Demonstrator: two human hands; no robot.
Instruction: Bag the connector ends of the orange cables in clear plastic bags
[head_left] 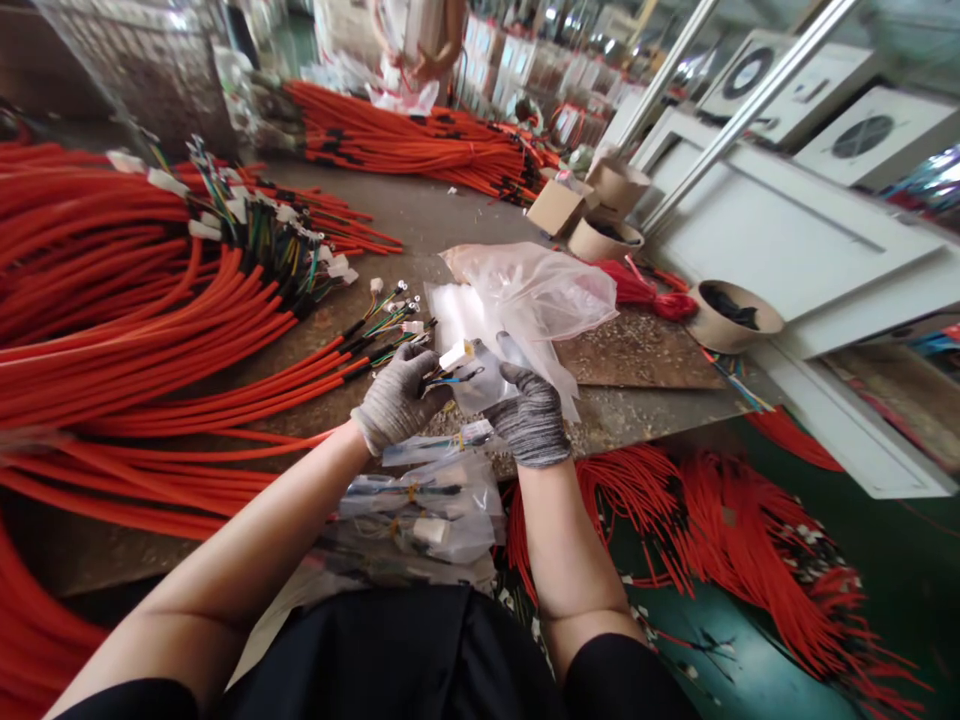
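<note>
My left hand (396, 398), in a grey knit glove, pinches a bundle of thin coloured wires that ends in a white connector (457, 354). My right hand (529, 414), also gloved, grips a small clear plastic bag (480, 385) around the connector end. Both hands are over the near edge of the worn table (450, 215). On my lap lies a pile of wire ends wrapped in clear bags (431, 505). Just beyond my hands lies a heap of empty clear bags (525, 290).
Orange cable harnesses (135, 330) cover the table's left side, and another orange cable pile (420, 140) lies at the back. Paper bowls (731, 315) and a cardboard box (556, 207) stand at the right edge. More orange cables (720, 520) hang to the green floor. White cabinets (810, 230) stand on the right.
</note>
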